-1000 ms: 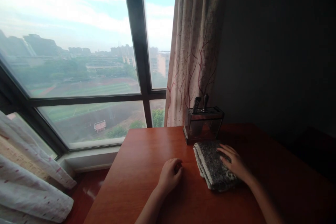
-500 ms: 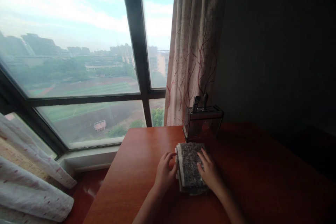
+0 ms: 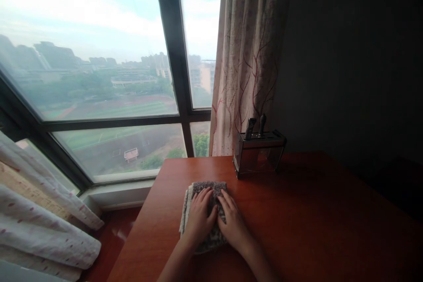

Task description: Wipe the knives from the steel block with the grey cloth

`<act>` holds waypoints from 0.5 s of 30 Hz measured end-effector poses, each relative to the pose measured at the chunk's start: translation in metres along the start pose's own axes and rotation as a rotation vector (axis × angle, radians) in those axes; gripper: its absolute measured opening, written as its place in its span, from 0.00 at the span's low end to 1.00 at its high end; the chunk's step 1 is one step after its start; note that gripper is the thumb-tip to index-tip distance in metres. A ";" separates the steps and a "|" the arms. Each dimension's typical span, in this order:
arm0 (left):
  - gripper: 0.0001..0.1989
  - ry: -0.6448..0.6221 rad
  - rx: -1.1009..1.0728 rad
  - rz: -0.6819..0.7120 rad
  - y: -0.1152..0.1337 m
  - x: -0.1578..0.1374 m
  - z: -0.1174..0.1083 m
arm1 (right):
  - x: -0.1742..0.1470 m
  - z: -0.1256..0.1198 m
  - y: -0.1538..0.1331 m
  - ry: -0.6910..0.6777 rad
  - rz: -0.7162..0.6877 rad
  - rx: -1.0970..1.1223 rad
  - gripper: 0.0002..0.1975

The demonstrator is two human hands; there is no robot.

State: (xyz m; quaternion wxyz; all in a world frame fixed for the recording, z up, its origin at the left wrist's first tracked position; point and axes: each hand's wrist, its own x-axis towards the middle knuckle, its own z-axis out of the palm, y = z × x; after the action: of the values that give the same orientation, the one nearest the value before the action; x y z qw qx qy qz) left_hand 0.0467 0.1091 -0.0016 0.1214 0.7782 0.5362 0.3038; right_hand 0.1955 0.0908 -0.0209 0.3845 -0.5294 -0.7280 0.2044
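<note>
A folded grey cloth (image 3: 216, 185), shaggy on top with paler layers showing along its left edge, lies on the reddish-brown wooden table (image 3: 297, 229). My left hand (image 3: 200, 215) rests flat on top of it, fingers stretched toward the far edge. Across the cloth's right side lies my right hand (image 3: 232, 220), with its fingers extended. The two thumbs are close together near the middle. Both hands are open, and they hide much of the cloth's surface.
Toward the table's far edge stands a knife block (image 3: 259, 152) with black handles sticking up. A patterned curtain (image 3: 244, 66) hangs behind it beside the window (image 3: 109, 75). Another curtain (image 3: 46, 229) is at lower left. The right side is in deep shadow.
The folded cloth has shifted left across the table, away from the knife block. My left hand has gone from its left edge onto its top; my right hand has moved left with it.
</note>
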 end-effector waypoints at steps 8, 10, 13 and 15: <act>0.24 -0.026 0.124 0.005 -0.030 0.000 -0.027 | -0.012 -0.023 0.007 -0.018 -0.030 0.126 0.24; 0.26 -0.031 0.187 -0.004 -0.045 0.000 -0.038 | -0.014 -0.026 0.015 0.020 0.010 0.148 0.24; 0.28 -0.073 0.236 0.004 -0.070 -0.002 -0.058 | -0.016 -0.029 0.028 0.067 0.056 0.210 0.23; 0.29 -0.099 0.258 0.006 -0.088 -0.003 -0.072 | -0.016 -0.031 0.034 0.081 0.083 0.272 0.22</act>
State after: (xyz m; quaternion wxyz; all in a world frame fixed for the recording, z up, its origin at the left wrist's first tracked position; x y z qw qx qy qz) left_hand -0.0639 0.1314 0.0088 0.0457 0.8028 0.5619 0.1940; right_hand 0.2428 0.0845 -0.0316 0.4732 -0.5099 -0.6549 0.2953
